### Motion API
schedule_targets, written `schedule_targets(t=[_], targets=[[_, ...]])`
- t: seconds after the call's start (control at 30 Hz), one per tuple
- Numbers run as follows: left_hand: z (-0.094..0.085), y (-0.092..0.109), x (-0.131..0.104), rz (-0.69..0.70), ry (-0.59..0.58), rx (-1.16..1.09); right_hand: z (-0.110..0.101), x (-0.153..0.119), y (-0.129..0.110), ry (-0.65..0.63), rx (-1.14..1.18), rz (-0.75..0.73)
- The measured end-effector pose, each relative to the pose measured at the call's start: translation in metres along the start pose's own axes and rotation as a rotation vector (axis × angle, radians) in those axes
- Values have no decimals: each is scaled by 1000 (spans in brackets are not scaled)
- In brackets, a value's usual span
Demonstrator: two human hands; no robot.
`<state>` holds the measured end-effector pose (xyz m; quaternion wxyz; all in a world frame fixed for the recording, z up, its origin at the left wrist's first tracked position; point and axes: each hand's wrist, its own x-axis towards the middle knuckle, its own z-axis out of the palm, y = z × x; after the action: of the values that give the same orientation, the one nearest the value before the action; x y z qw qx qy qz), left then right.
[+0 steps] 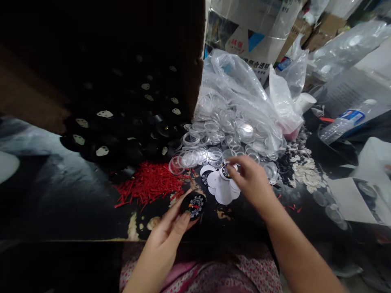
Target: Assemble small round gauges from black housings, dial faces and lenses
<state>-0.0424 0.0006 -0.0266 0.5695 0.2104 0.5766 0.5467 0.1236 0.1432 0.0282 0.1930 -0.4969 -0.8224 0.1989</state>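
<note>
The left hand point(169, 230) grasps a black dial point(197, 205) by its edge, probably keeping the face clear, while the right hand point(252, 179) touches a printed disc point(225, 171) (pinched or not, I cannot tell) atop white discs point(223, 193) just beside it, apparently heaped for easy reach.

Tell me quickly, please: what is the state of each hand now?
Left hand: closed, holding a black round dial.
Right hand: at a printed disc; whether its grip is closed cannot be told.
</note>
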Motion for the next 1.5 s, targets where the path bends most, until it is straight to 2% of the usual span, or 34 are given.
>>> schedule_targets(t=[0.03,0.1,0.23,0.37,0.47,0.5,0.6,0.77,0.9,1.0,1.1,1.17,1.2,1.27,1.3,1.33,1.4,1.43,1.5], targets=[[1,-2,1,-16,4,-50,1,10,10,51,-124,25],[5,-5,3,-30,35,-142,4,28,27,63,-273,34],[12,1,5,-52,82,-359,9,39,38,89,-140,44],[15,17,5,-168,-51,-522,3,13,15,101,164,56],[17,22,3,-201,-142,-543,4,-17,-18,-84,417,-58],[18,22,2,-165,-154,-525,7,-26,-28,-114,421,-100],[21,17,0,-16,-148,-396,18,-41,-46,-86,371,-157],[18,9,-6,151,-132,-46,24,-35,-52,-66,242,-137],[15,4,-11,237,-176,111,31,-31,-58,51,57,-194],[16,6,-11,299,-131,201,42,-31,-63,120,110,-227],[12,12,-14,287,-81,244,50,-30,-67,133,203,-226],[-5,12,-23,219,-84,272,49,-31,-67,17,279,-222],[-20,10,-30,170,-89,298,46,-32,-64,-68,321,-216],[-62,0,-48,78,-55,397,39,-35,-56,-190,389,-173],[-85,-6,-58,63,6,465,35,-37,-51,-200,405,-129],[-108,-10,-66,79,116,564,33,-39,-46,-184,407,-80],[-141,-11,-74,223,407,818,31,-41,-43,-167,400,-13],[-148,-7,-71,307,494,916,32,-42,-45,-194,410,-20],[-147,10,-53,455,544,975,36,-43,-55,-286,454,-110]])
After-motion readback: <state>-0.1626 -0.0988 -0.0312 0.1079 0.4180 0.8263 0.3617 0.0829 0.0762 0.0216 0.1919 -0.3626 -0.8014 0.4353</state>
